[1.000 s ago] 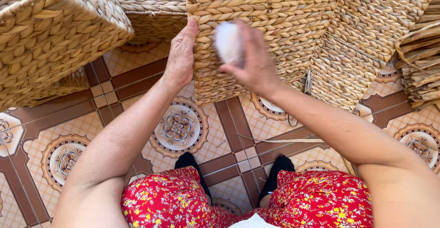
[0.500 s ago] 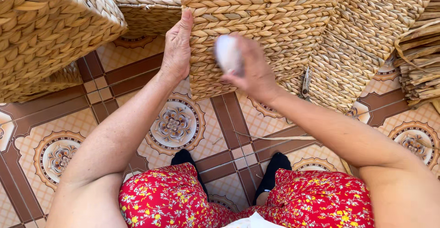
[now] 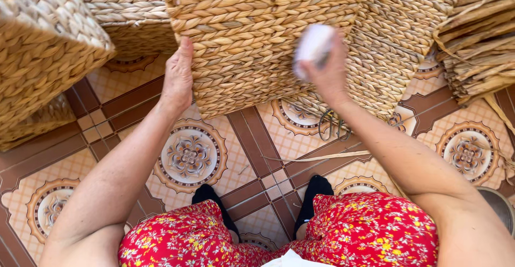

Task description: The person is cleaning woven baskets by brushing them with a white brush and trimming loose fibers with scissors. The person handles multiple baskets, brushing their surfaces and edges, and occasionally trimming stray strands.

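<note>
Far left, a woven basket [image 3: 43, 57] sat tilted over the patterned tile floor [image 3: 193, 157], another basket [image 3: 126, 15] behind it. The left hand [image 3: 178, 76] lay flat, fingers straight and together, against the left edge of the middle basket [image 3: 252, 41], steadying it and gripping nothing. The right hand [image 3: 327, 74] was closed around a small white object [image 3: 313, 42], blurred, kind unclear, held up against that basket's front wall. Risk: the basket looked tipped on one edge, so a hard push from the right could slide it off the flat palm. Braided straw was thick, ropey, rough, boxy in shape. More weave [image 3: 407, 36] to the right, then a bundle of dried flat strips [image 3: 477, 47], stiff and loose-ended. Metal scissors [image 3: 332, 125] lay on the tiles below.
</note>
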